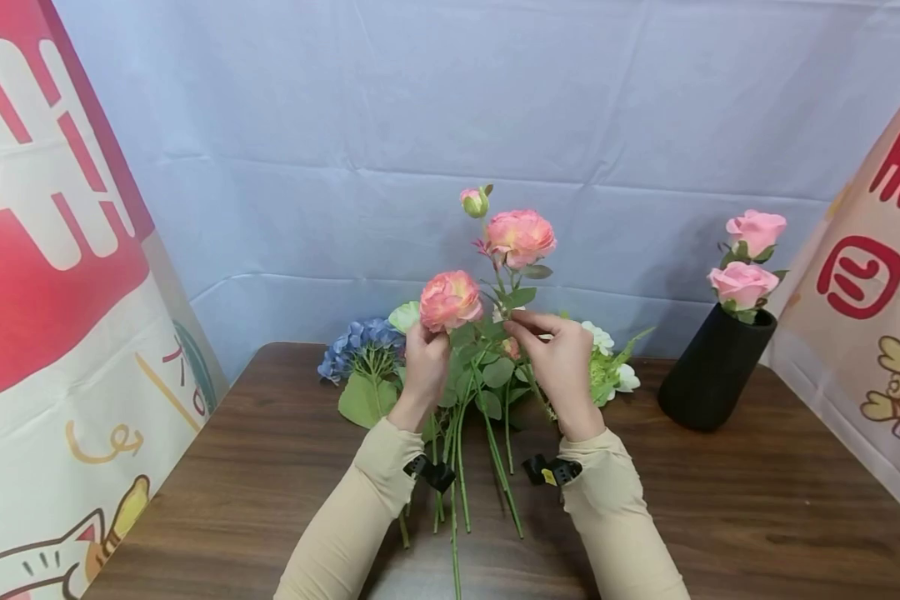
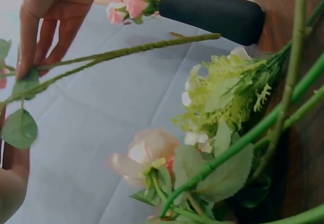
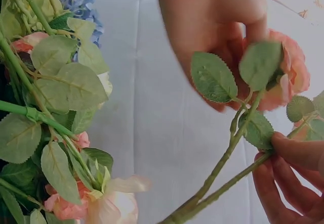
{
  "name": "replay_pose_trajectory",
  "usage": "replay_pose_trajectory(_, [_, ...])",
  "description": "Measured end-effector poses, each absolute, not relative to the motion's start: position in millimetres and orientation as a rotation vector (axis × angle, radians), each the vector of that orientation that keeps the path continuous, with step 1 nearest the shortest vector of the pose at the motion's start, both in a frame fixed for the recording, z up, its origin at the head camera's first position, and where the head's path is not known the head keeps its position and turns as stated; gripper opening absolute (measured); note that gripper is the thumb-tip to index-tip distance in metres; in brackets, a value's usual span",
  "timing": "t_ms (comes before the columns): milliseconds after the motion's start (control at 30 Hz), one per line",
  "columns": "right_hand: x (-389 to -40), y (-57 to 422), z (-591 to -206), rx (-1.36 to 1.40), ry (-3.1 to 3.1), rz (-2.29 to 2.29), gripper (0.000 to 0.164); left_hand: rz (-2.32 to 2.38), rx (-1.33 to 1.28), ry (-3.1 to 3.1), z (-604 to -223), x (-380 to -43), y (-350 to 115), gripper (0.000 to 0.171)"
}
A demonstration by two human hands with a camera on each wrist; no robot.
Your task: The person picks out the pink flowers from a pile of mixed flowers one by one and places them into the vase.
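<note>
A forked peony stem (image 2: pixel 162 44) is held up between both hands, its cut end hanging free in the left wrist view. My left hand (image 1: pixel 426 367) grips one branch just under a pink-orange bloom (image 1: pixel 450 300). With thumb and fingertips, my right hand (image 1: pixel 558 358) pinches the other branch, which carries a second bloom (image 1: pixel 521 237) and a small bud (image 1: pixel 474 202) above. Green leaves (image 3: pixel 214 77) sprout from the branches between the hands. Below and behind them lie several more flowers, including a blue hydrangea (image 1: pixel 363 342) and a pale rose (image 2: pixel 149 150).
A black vase (image 1: pixel 716 367) with two pink roses (image 1: pixel 746 283) stands at the right of the wooden table (image 1: pixel 780 492). White and green flowers (image 1: pixel 607 362) lie beyond my right hand. Loose green stems (image 1: pixel 461 475) point toward the front edge. A pale cloth (image 1: pixel 307 125) hangs behind.
</note>
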State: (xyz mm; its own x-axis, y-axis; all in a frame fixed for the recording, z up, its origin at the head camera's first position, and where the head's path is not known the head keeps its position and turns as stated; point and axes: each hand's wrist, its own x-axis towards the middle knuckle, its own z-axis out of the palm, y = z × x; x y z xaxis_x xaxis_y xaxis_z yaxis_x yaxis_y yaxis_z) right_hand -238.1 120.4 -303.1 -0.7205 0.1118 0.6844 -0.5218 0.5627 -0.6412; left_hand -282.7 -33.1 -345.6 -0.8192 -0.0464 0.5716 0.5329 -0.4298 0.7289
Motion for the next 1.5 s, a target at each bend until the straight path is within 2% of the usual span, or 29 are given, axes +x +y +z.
replay_pose_trajectory(200, [-239.0, 126.6, -301.7, 0.321, -2.086, 1.118, 0.019, -2.248, -0.508, -1.526, -350.5, -286.7, -36.5, 0.028])
replay_pose_trajectory(367, [-236.9, 135.3, -295.6, 0.307, -2.066, 1.067, 0.019, -2.102, -0.396, -1.664, -349.2, -275.8, -51.4, 0.022])
replay_pose_trajectory(500, [-236.7, 145.8, -286.1, 0.273, -2.062, 1.009, 0.018, -2.011, -0.317, -1.761, -358.2, -275.6, -64.2, 0.026])
replay_pose_trajectory(733, [-237.5, 163.8, -274.4, 0.226, -2.063, 0.925, 0.019, -1.909, -0.147, -1.943, -381.4, -281.8, -83.3, 0.022])
replay_pose_trajectory(1000, [-235.6, 184.3, -261.5, 0.174, -2.056, 0.837, 0.021, -1.770, -0.084, -2.050, -389.8, -280.1, -107.1, 0.020])
replay_pose_trajectory(1500, [-229.7, 220.6, -241.2, 0.050, -1.997, 0.899, 0.024, -1.631, 0.001, -2.266, -401.1, -275.7, -144.7, 0.029])
